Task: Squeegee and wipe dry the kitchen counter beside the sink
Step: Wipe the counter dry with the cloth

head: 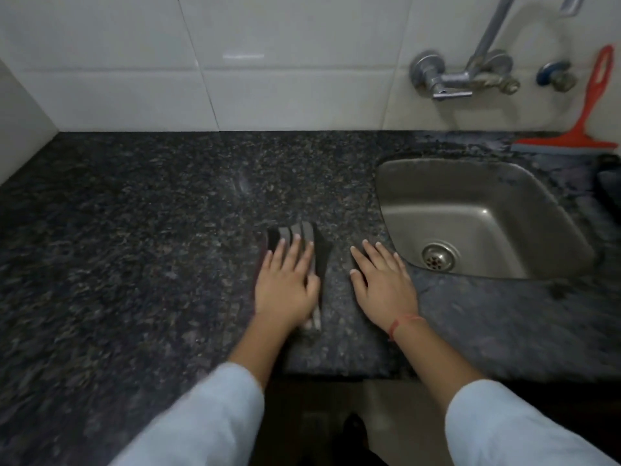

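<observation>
Striped cloth (311,240) under flat left hand (285,284) | right hand (383,280) flat, fingers spread, on counter (134,230)

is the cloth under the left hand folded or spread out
Folded, it seems: the cloth shows stacked layered edges beyond the left hand, pressed flat on it.

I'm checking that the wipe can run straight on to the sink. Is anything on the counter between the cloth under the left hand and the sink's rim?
Only the right hand, flat on the speckled dark granite counter, lies between the dark striped cloth and the steel sink.
</observation>
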